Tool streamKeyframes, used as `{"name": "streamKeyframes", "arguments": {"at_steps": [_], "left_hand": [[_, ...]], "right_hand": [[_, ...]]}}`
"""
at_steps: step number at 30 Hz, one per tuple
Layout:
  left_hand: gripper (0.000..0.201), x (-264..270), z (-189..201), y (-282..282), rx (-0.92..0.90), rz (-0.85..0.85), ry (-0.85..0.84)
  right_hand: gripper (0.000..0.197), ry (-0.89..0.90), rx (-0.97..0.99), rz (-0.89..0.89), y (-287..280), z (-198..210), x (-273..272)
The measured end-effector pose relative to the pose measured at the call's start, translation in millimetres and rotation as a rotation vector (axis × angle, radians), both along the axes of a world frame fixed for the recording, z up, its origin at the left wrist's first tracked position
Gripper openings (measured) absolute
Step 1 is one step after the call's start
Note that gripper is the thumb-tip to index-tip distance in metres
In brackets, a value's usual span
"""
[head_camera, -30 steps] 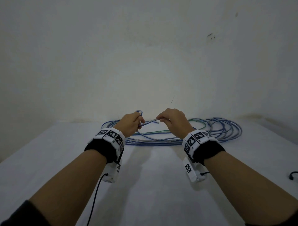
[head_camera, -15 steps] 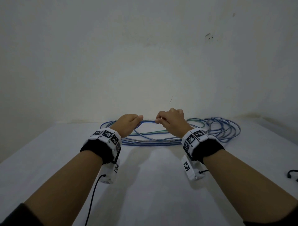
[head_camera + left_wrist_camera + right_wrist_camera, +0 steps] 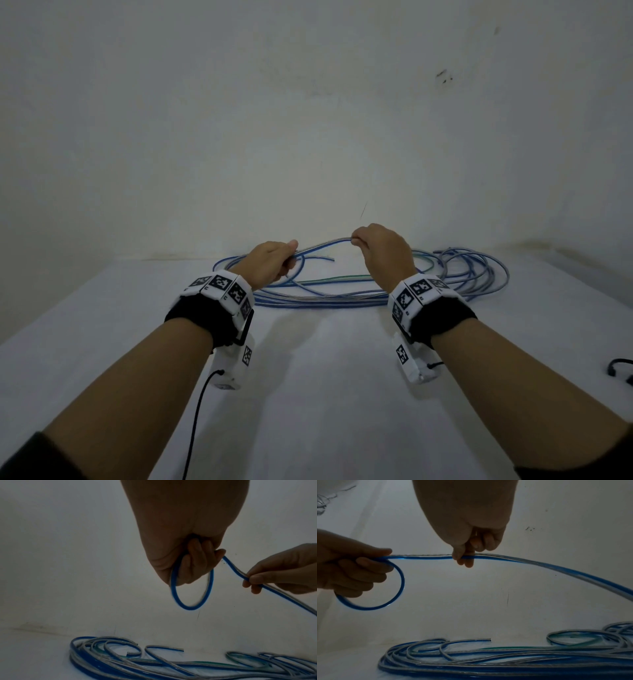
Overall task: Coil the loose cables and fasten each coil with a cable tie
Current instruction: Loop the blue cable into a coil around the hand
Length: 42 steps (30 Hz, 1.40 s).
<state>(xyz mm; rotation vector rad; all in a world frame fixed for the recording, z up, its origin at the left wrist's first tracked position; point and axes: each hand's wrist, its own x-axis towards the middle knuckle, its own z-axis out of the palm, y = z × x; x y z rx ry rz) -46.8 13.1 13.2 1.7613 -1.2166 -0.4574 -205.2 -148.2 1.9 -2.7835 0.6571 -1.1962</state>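
A blue and clear flat cable [image 3: 325,244] is stretched between my two hands above the table. My left hand [image 3: 270,262] grips one small loop [image 3: 192,588] of it, which hangs below the curled fingers [image 3: 368,574]. My right hand [image 3: 380,246] pinches the same cable [image 3: 488,557] a short way to the right, and from there it runs down to the right. A pile of loose blue, clear and green cables [image 3: 342,291] lies on the table near the wall, with cut ends [image 3: 488,640] showing. No cable tie is in view.
The white table [image 3: 325,394] reaches to a white wall [image 3: 308,137] just behind the pile. A black cord [image 3: 620,368] lies at the right edge. A black wire [image 3: 195,421] hangs from my left wrist unit.
My hands have drawn apart, the right one moving right and slightly up. The stretch of cable between them has lengthened, and the left hand keeps its loop.
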Motion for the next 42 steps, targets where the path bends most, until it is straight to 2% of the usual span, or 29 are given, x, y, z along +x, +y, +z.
{"name": "streamKeyframes", "arguments": {"at_steps": [3,6,10,12,16,20,23,25,28,31,34,36,39,42], "left_hand": [[0.042,-3.2,7.0,2.9,-0.015,-0.04,0.135],[0.034,-1.1,10.3,8.3,-0.067,-0.079,0.187],[0.036,4.7,4.2,15.0,-0.083,-0.056,0.191],[0.039,6.2,1.1,17.0,-0.075,-0.057,0.232],[0.047,4.4,0.3,16.4,-0.04,-0.126,0.386],[0.042,-0.8,3.5,15.0,-0.012,-0.151,0.562],[0.034,-5.2,6.4,14.3,-0.022,-0.196,0.592],[0.033,-7.6,6.9,14.4,-0.048,-0.226,0.566],[0.035,-9.2,6.4,14.8,-0.078,-0.237,0.503],[0.035,-8.7,7.1,15.9,-0.116,-0.212,0.508],[0.037,-5.6,6.8,16.2,-0.148,-0.158,0.548],[0.041,-2.2,6.1,15.7,-0.166,-0.109,0.593],[0.043,3.4,5.3,15.3,-0.182,-0.042,0.636],[0.037,8.2,4.0,16.1,-0.208,-0.008,0.675]], "right_hand": [[0.025,0.073,0.071,0.068,-0.8,0.6,4.8],[0.022,0.176,0.198,0.147,1.9,-0.1,6.2],[0.009,0.104,0.389,0.272,9.7,1.1,1.7],[0.011,0.044,0.382,0.31,12.3,3.5,-0.3],[0.015,-0.042,0.261,0.272,12.1,3.5,2.2],[0.019,-0.087,0.106,0.046,9.6,0.7,8.7],[0.025,-0.083,0.139,-0.071,9.0,0.1,11.7],[0.026,-0.101,0.19,-0.086,8.6,-0.8,13.3],[0.024,-0.154,0.301,-0.038,7.4,-1.9,15.4],[0.024,-0.156,0.271,-0.004,5.3,-2.9,15.0],[0.024,-0.094,0.178,0.015,4.2,-2.3,11.9],[0.024,-0.051,0.154,0.096,5.8,-2.3,10.0],[0.023,-0.014,0.191,0.2,12.2,-2.5,7.8],[0.011,-0.004,0.286,0.262,15.0,-2.8,6.9]]}}
